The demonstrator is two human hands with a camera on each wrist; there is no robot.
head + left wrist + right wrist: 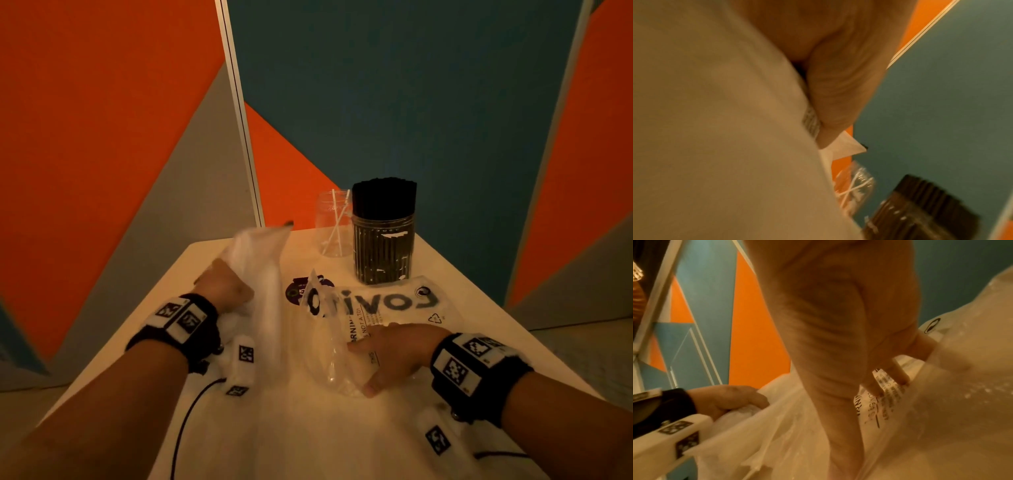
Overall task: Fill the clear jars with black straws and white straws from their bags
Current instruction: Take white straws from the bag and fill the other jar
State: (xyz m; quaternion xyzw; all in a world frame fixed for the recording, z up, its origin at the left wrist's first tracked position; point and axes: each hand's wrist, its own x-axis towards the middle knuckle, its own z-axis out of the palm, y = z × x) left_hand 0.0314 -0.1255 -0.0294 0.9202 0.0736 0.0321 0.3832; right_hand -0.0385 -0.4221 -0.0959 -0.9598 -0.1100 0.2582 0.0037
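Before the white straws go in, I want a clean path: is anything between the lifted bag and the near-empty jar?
Nothing visible blocks it. The left hand holds the white straw bag raised, its tip beside the near-empty jar. The full black-straw jar stands at the right, touching or nearly so.

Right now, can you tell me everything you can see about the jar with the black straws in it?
The jar of black straws is a clear, round jar that looks like plastic, with no lid on. It stands upright at the far side of the white table. Black straws are packed in tightly and stick up well above its rim. Pale scraps like torn label remains mark its wall. An almost empty clear jar stands close on its left. Neither hand touches it.
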